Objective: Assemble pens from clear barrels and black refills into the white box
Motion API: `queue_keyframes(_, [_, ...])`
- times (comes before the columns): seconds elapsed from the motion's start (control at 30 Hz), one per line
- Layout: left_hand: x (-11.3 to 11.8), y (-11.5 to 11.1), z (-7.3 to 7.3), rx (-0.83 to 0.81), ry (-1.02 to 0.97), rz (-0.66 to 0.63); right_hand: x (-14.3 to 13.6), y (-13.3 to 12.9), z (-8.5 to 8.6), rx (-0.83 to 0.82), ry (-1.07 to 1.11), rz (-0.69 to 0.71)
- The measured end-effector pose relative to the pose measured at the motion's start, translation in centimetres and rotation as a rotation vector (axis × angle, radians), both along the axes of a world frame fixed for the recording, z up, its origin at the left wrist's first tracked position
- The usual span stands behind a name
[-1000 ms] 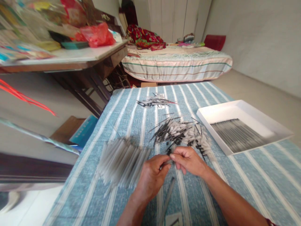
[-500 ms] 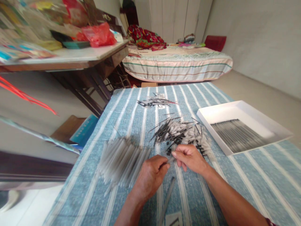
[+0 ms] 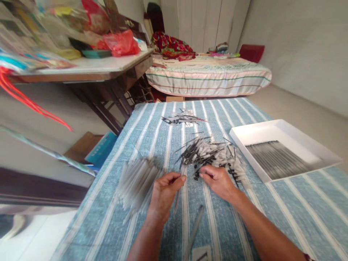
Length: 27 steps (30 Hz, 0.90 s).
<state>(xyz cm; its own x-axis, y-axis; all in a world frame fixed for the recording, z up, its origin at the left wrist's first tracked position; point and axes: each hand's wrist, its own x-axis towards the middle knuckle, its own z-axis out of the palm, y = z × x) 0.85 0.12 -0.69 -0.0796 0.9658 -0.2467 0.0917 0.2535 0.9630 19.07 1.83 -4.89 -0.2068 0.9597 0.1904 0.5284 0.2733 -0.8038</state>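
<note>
Grey and thin, a stick (image 3: 177, 201) is pinched between the fingers of the left hand (image 3: 163, 192), slanting down over the cloth-covered tabletop (image 3: 100, 224). The right hand (image 3: 219, 182) has its fingertips drawn together beside small black pieces (image 3: 196, 177); whether they grip one, I cannot tell. Just beyond lies a loose pile of black and whitish parts (image 3: 208, 150). Left of the left hand is a blurred bundle of grey tubes (image 3: 136, 183); a single grey rod (image 3: 196, 227) lies between the forearms. Farther right, a shallow white box (image 3: 262, 129) holds dark-tipped rods (image 3: 278, 159) in a row.
</note>
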Motion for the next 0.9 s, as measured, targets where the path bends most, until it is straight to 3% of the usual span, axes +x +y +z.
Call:
queue_keyframes(0.17, [0.2, -0.1, 0.4, -0.058, -0.118, 0.037, -0.1, -0.1, 0.1, 0.008, -0.022, 0.019])
queue_keyframes(0.47, [0.2, -0.1, 0.2, -0.023, -0.146, 0.051, -0.1, -0.4, 0.0, 0.003, -0.009, 0.043])
queue_keyframes(0.9, [0.0, -0.1, 0.2, 0.001, -0.2, 0.1, 0.6, 0.0, -1.1, -0.104, 0.163, -0.112])
